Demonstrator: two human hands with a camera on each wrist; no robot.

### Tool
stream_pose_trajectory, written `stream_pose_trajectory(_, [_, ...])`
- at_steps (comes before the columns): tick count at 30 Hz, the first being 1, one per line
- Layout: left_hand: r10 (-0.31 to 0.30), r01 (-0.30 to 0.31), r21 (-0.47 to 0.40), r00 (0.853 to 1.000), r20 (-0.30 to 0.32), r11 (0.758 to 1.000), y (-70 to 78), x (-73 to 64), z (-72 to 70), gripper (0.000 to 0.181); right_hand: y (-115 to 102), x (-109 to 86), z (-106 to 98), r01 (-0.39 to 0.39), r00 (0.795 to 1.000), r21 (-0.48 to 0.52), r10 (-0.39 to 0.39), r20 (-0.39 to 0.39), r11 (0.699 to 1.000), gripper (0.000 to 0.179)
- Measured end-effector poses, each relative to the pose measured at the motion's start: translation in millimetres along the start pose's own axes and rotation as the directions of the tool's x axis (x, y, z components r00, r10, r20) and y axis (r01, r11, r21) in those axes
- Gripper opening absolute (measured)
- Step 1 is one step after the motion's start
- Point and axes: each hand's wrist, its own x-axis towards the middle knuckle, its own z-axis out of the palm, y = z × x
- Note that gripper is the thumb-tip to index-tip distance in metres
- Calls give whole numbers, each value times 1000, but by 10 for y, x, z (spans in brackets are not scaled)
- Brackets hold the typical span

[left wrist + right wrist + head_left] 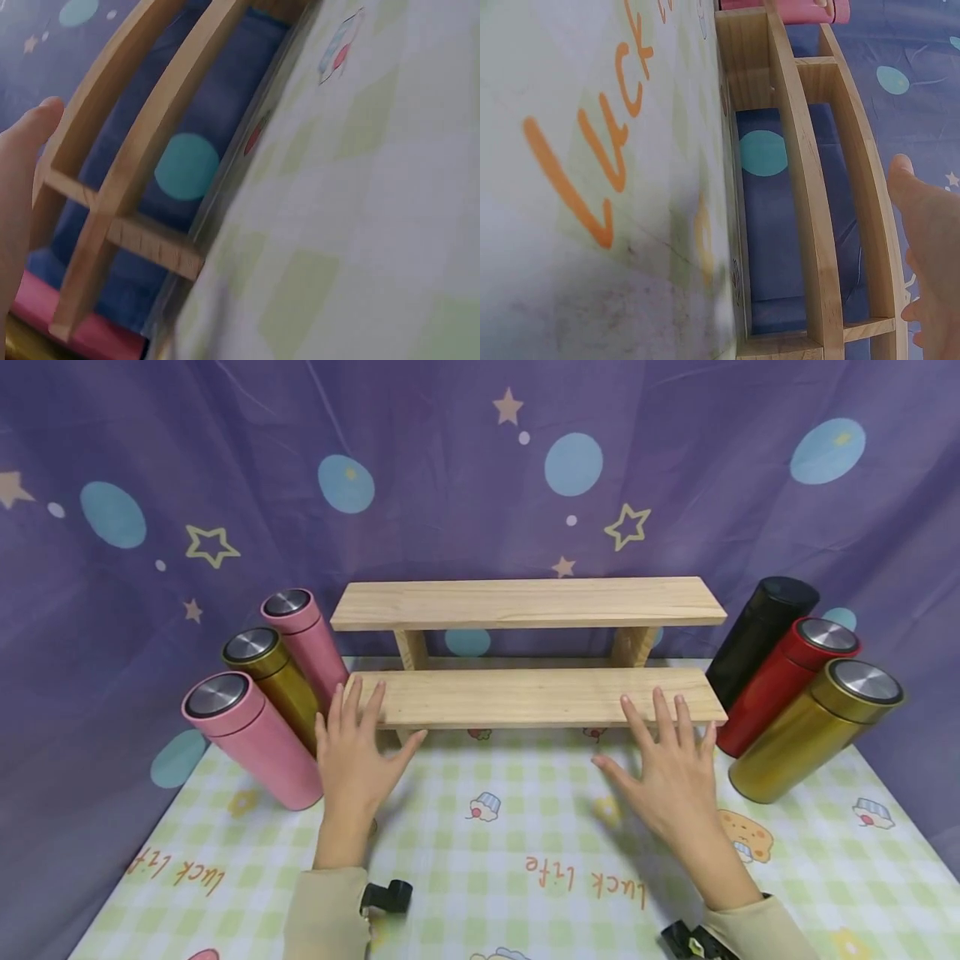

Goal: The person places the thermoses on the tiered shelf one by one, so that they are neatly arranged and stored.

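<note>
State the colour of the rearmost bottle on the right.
Black: the rearmost right bottle, best seen in the head view.

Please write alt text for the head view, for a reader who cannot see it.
A left hand and right hand, fingers spread, are at the lower board of a two-tier wooden shelf. Two pink flasks and a gold flask stand left; a black flask, red flask and second gold flask stand right, on a checked tablecloth before a purple curtain.
</note>
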Motion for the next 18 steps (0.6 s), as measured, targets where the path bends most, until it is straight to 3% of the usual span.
stream_pose_trajectory(4, [-65,61,-111,997,-30,992,-106,-3,42,87,-7,-4,10,-1,1000,6,1,0,1000,87])
stream_pose_trajectory(7, [-137,130,-190,990,-25,973,-145,-4,61,85,-10,-6,20,1,1000,6,-1,2,1000,87])
stream_pose_trajectory(13, [-295,290,-345,955,40,893,-177,-10,82,81,-14,-20,40,2,1000,18,-3,8,1000,87])
stream_pose_trajectory(18, [-352,360,-409,931,96,839,-216,-14,114,83,-15,-3,25,13,1000,40,-13,-14,999,86])
